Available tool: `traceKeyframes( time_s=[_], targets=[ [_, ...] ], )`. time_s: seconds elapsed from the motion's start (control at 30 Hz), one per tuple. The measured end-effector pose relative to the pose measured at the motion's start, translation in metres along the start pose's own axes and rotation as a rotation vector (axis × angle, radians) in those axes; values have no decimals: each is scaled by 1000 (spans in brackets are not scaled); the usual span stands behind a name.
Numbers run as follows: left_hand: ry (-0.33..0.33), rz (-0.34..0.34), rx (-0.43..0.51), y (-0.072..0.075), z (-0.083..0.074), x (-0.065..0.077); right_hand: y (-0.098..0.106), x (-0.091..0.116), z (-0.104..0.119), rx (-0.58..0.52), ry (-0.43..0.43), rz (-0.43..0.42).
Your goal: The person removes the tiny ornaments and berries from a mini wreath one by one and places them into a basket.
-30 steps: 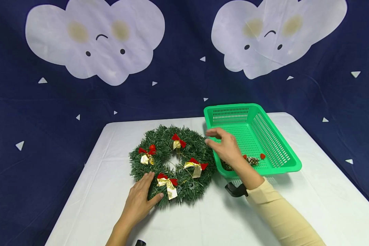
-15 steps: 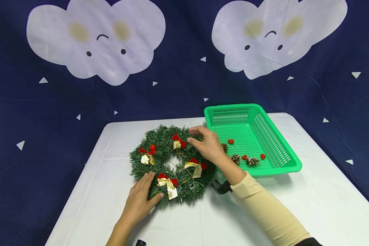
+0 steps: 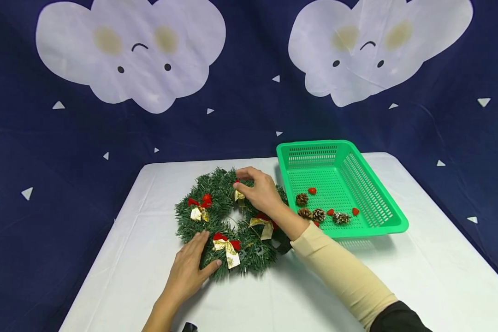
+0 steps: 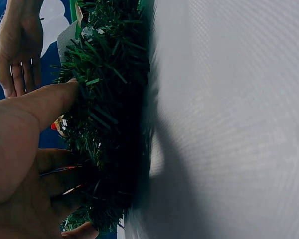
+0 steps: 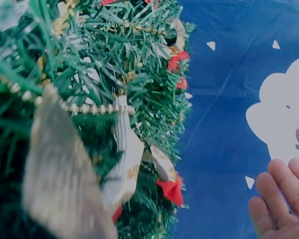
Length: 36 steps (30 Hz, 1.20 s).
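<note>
A green artificial wreath (image 3: 255, 252) lies flat on the table, trimmed with gold-and-red bows. My left hand (image 3: 188, 263) rests on its near-left rim, fingers extended and thumb on the front edge. Over the back of the wreath my right hand (image 3: 259, 189) hovers by the back bow (image 3: 239, 197), thumb and index finger apart around the bow's red top in this view. Nothing shows in the right fingers (image 4: 24, 77) in the left wrist view; contact with the bow cannot be told. A small red piece (image 3: 207, 197) sits by the left bow (image 3: 199, 212).
A green plastic basket (image 3: 382, 193) stands to the right of the wreath. Several pine cones (image 3: 318, 214) and small red pieces (image 3: 355, 211) lie inside it. White cloth covers the table (image 3: 249, 304). A dark blue curtain (image 3: 249, 110) with clouds hangs behind.
My right hand has moved left from the basket's near-left side to above the back bow, uncovering the pine cones. The left hand has stayed on the wreath.
</note>
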<state>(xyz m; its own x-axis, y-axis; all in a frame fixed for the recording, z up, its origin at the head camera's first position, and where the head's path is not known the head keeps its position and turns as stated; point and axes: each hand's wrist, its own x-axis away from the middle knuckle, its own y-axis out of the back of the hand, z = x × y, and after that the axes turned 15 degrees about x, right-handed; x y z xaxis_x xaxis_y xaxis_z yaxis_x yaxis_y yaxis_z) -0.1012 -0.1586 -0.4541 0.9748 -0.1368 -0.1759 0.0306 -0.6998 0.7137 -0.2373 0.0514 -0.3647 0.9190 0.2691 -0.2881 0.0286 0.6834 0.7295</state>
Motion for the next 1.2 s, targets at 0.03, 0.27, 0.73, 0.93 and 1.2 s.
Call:
traceKeyframes(
  time_s=[0.03,0.27,0.73,0.93,1.2],
  targets=[
    [-1,-1,-1,0,0,0,-3,-1,1,7,4,3],
    [4,7,-6,1,0,1,-21,-9,9,47,33,27],
    [7,12,-5,3,0,0,-50,-19,25,65,2,158],
    [-1,2,3,1,0,1,-61,-27,29,86,-15,186],
    [5,4,14,0,-1,1,-73,-34,26,102,-32,221]
  ],
)
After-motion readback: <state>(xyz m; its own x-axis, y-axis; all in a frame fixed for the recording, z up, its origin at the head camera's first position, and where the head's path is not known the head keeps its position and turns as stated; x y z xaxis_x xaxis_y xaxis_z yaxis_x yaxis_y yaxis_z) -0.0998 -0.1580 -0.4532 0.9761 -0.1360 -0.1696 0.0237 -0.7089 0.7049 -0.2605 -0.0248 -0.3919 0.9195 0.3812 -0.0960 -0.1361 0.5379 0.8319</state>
